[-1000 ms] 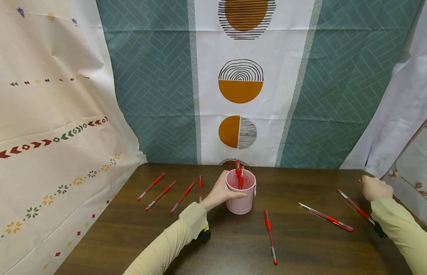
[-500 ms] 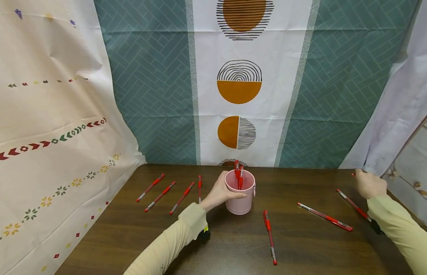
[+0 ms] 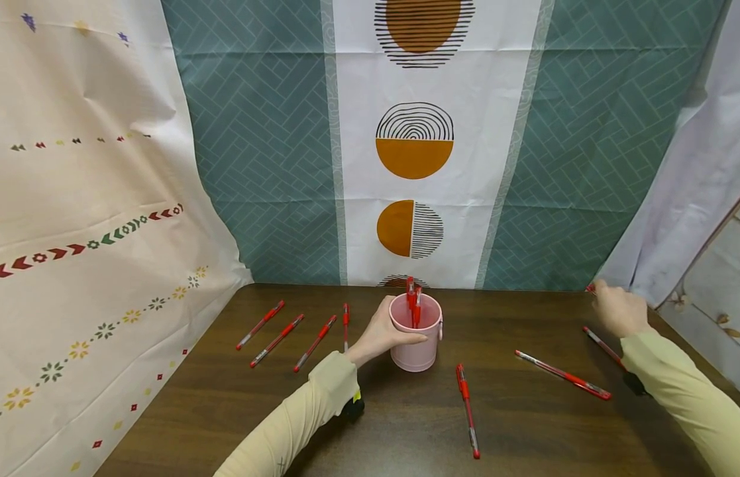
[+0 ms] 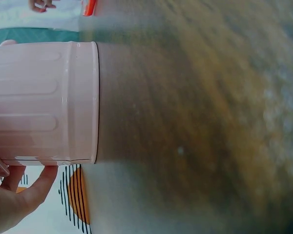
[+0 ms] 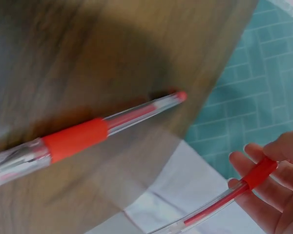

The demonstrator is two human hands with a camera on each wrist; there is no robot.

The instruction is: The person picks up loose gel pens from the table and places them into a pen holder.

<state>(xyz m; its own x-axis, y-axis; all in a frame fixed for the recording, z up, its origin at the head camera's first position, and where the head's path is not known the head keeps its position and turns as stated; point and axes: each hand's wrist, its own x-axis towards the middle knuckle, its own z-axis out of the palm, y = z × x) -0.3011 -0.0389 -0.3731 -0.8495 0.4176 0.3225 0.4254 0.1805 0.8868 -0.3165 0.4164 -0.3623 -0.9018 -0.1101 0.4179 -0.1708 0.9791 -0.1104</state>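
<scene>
My left hand [image 3: 386,336] holds the side of a small pink bucket [image 3: 414,356], thumb across its front and fingers behind. The bucket stands upright on the table, with red pens [image 3: 416,311] poking out of its mouth. In the left wrist view the bucket's ribbed wall [image 4: 44,102] fills the left side. At the far right, my right hand [image 3: 623,311] is raised above the table's back corner. Its thumb and fingers pinch a red gel pen [image 5: 261,174] by the red part, as the right wrist view shows. Below that hand lies another red pen [image 3: 602,346].
Several red pens [image 3: 278,340] lie in a slanted row left of the bucket. One pen [image 3: 467,411] is in front of it, and another [image 3: 563,375] lies to the right. A patterned curtain [image 3: 262,165] hangs behind the dark wooden table [image 3: 405,437].
My right hand has moved left and away from the table's right edge, carrying the pen. The left hand and the bucket stay where they were.
</scene>
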